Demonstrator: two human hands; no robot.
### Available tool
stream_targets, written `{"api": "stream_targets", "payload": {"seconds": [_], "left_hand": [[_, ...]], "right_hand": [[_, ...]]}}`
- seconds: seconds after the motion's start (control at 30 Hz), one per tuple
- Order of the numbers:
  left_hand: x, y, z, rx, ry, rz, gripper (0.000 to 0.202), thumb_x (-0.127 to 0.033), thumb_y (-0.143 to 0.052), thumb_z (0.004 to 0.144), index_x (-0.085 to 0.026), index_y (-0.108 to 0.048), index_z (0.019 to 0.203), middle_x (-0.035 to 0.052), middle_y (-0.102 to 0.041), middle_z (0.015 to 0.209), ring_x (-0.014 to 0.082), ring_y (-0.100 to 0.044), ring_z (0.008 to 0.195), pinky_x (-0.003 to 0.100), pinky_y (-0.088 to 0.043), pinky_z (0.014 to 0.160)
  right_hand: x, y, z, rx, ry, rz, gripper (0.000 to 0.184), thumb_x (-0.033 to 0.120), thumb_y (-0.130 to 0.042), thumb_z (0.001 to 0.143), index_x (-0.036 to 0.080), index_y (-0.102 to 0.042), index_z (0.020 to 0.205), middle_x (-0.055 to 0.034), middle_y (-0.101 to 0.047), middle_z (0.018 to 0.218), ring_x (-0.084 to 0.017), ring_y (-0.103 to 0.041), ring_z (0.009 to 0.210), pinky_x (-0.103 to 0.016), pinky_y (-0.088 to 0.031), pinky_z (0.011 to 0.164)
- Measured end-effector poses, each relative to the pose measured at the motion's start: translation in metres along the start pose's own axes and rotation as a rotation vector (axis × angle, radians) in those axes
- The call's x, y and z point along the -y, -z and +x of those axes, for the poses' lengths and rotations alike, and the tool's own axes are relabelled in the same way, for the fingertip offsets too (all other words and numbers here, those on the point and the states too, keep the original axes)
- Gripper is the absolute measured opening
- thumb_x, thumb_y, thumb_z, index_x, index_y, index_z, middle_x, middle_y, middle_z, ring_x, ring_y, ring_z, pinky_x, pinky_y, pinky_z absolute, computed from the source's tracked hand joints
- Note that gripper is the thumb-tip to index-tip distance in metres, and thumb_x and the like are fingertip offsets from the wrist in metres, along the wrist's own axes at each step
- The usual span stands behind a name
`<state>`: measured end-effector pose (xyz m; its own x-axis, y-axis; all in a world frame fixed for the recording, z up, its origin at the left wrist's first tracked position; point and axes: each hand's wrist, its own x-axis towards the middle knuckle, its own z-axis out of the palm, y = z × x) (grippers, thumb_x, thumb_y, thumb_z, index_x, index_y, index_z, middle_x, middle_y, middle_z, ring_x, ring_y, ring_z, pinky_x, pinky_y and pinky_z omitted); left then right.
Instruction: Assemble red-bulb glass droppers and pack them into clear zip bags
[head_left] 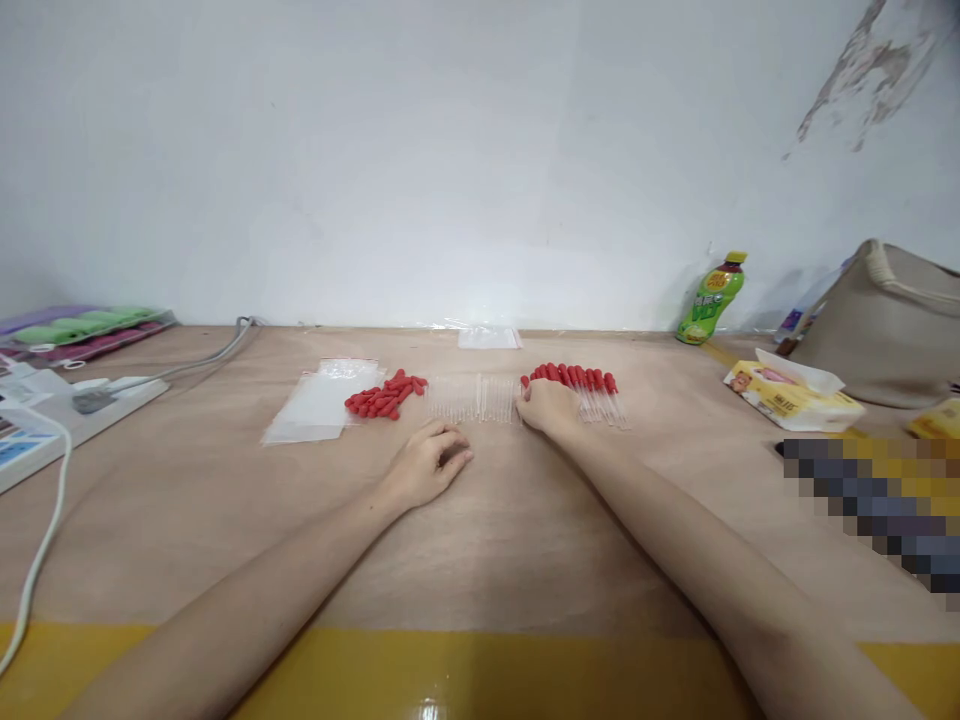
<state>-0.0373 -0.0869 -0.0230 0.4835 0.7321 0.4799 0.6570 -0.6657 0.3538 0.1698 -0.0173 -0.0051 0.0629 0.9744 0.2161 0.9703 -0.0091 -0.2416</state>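
Note:
My right hand (550,404) has its fingers pinched at the left end of a row of glass droppers (600,402) with red rubber bulbs. One dropper's red bulb (525,382) shows just past the fingertips, which appear to grip its tube. To the left lies a row of clear glass tubes (469,398) without bulbs, side by side on the table. Nearer me, my left hand (433,466) rests on the tabletop, loosely curled and holding nothing, thumb apart from the fingers. Beyond it is a heap of loose red rubber bulbs (384,396).
Clear plastic bags (311,405) lie left of the bulbs; another bag (489,339) is by the wall. A power strip (97,410) with cables stands at left. At right are a green bottle (711,302), a tissue pack (795,395) and a beige bag (877,325).

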Motion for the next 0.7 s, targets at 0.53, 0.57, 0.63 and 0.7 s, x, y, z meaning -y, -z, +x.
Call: {"api": "stream_targets", "payload": {"seconds": [0.53, 0.57, 0.63, 0.7], "left_hand": [[0.075, 0.045, 0.068, -0.013, 0.391, 0.563, 0.025, -0.036, -0.047, 0.078, -0.019, -0.066, 0.079, 0.0111, -0.057, 0.094, 0.0291, -0.043, 0.095, 0.040, -0.029, 0.078], [0.080, 0.045, 0.075, 0.045, 0.378, 0.569, 0.025, -0.036, -0.047, 0.078, -0.019, -0.066, 0.081, 0.0114, -0.056, 0.096, 0.0288, -0.043, 0.095, 0.039, -0.029, 0.078], [0.087, 0.045, 0.086, 0.107, 0.355, 0.567, 0.023, -0.035, -0.048, 0.077, -0.020, -0.066, 0.077, 0.0098, -0.057, 0.095, 0.0271, -0.044, 0.094, 0.038, -0.028, 0.078], [0.092, 0.043, 0.093, 0.142, 0.337, 0.561, 0.021, -0.034, -0.050, 0.075, -0.021, -0.066, 0.069, 0.0075, -0.058, 0.090, 0.0249, -0.045, 0.091, 0.036, -0.028, 0.078]], "right_hand": [[-0.046, 0.010, -0.068, 0.041, 0.410, 0.376, 0.014, 0.031, -0.058, 0.073, 0.018, -0.059, 0.069, -0.0002, -0.059, 0.067, -0.011, -0.050, 0.060, -0.022, -0.034, 0.054], [-0.046, 0.007, -0.069, 0.026, 0.411, 0.391, 0.014, 0.031, -0.058, 0.074, 0.018, -0.059, 0.069, -0.0003, -0.059, 0.068, -0.011, -0.051, 0.061, -0.023, -0.035, 0.054], [-0.046, 0.003, -0.069, 0.003, 0.428, 0.410, 0.013, 0.030, -0.057, 0.075, 0.018, -0.060, 0.070, -0.0006, -0.059, 0.070, -0.012, -0.051, 0.064, -0.023, -0.036, 0.057], [-0.046, 0.002, -0.070, -0.007, 0.448, 0.422, 0.012, 0.029, -0.057, 0.075, 0.018, -0.060, 0.072, -0.0010, -0.060, 0.071, -0.012, -0.051, 0.065, -0.024, -0.037, 0.058]]}}
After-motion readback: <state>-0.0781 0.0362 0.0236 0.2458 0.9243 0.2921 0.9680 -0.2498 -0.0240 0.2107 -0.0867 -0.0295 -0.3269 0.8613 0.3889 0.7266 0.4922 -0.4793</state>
